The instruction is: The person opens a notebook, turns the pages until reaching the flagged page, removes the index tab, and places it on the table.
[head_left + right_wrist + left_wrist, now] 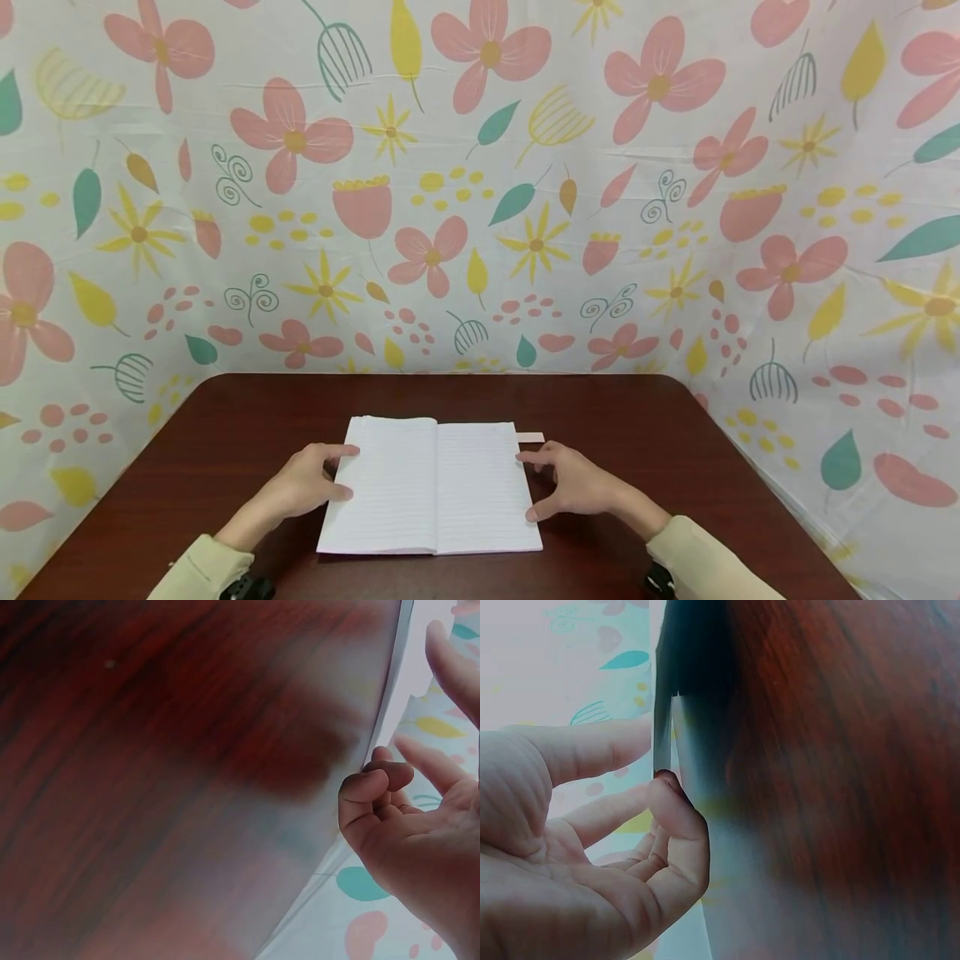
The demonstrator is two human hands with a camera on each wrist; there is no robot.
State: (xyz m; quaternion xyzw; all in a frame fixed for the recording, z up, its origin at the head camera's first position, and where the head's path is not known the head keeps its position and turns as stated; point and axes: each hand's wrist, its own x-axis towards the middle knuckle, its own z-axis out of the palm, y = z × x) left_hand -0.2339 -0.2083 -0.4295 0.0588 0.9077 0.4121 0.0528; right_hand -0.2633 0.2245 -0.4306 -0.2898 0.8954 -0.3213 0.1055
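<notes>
An open notebook (390, 492) with lined white pages lies on the dark wood table, its spine fold running down the middle. At its left edge, my left hand (303, 482) holds on with thumb and forefinger over the page margin. The left wrist view shows the notebook edge-on, with fingers (676, 806) of that hand on either side of it. My right hand (577, 482) grips the right edge, thumb low and forefinger higher up. In the right wrist view, its other fingers (364, 787) curl against the edge.
A pale strip (531, 437) sticks out beside the notebook's upper right edge; whether it is attached cannot be told. The dark reddish table (600, 408) has rounded far corners. A white cloth (480, 250) with a flower print hangs behind it and along both sides.
</notes>
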